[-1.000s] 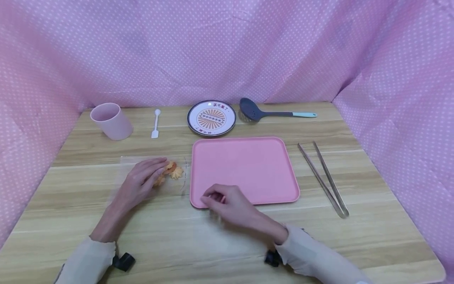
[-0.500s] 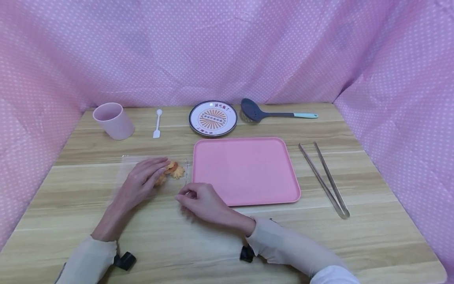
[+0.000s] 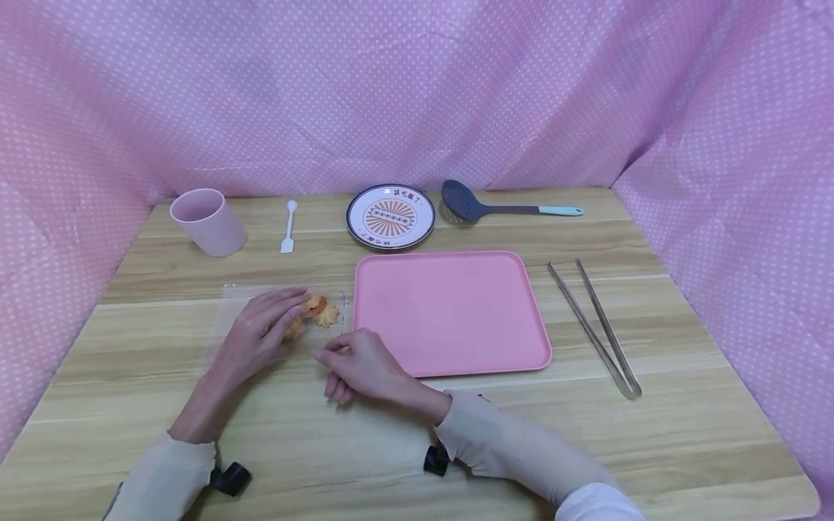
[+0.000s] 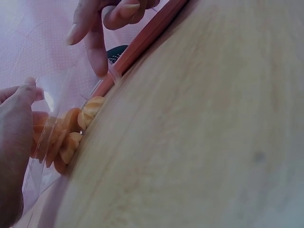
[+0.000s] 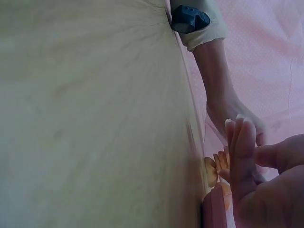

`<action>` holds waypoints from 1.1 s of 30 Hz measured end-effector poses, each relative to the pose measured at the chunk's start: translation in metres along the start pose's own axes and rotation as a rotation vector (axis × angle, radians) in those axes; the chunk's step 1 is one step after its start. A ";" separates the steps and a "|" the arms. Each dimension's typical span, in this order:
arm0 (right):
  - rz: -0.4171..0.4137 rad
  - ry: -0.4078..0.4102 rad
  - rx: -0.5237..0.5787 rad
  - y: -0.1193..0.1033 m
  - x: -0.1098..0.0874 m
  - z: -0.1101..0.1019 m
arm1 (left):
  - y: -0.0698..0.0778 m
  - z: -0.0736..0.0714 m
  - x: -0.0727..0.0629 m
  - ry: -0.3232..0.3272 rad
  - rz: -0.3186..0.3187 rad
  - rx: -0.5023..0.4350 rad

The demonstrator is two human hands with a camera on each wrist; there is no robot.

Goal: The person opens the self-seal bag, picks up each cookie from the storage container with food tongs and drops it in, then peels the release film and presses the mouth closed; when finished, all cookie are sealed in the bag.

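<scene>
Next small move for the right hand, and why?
I'd probably have the right hand pinch the edge of the clear bag nearest the pink tray. The left hand already holds the bag at the cookies, and the right hand is beside that edge, apparently gripping nothing.

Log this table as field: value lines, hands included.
left_hand: left hand on the clear bag, partly covering the cookies; grip unclear
right_hand: right hand at the near left corner of the pink tray; nothing visibly held
cookies: in the bag, left of the tray
back_row, left to right: pink cup, white utensil, plate, slotted spoon
tray_right: metal tongs, tips apart
</scene>
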State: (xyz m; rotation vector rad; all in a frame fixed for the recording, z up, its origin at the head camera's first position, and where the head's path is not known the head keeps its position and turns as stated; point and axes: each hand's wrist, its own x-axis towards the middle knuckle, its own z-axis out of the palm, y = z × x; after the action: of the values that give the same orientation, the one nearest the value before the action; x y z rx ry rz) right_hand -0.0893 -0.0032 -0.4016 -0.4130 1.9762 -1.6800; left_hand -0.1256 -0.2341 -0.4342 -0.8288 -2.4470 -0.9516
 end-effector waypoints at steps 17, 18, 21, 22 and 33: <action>0.086 0.011 0.056 0.003 0.012 0.007 | 0.000 0.001 -0.001 0.007 0.008 -0.001; 0.089 0.010 0.055 0.003 0.013 0.007 | 0.001 0.001 -0.001 0.006 0.009 -0.001; 0.096 0.005 0.062 0.003 0.013 0.007 | 0.001 0.001 -0.001 0.006 0.008 0.001; 0.099 0.002 0.066 0.002 0.013 0.008 | 0.001 0.001 0.000 0.007 0.010 0.003; 0.118 -0.001 0.097 0.000 0.012 0.009 | 0.001 -0.017 0.018 -0.154 -0.099 0.063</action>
State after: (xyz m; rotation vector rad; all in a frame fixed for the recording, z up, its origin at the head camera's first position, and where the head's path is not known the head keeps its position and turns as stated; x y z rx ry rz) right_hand -0.0938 -0.0167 -0.4047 -0.2574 1.8713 -1.6920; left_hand -0.1365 -0.2385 -0.4126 -0.7923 -2.6577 -0.8693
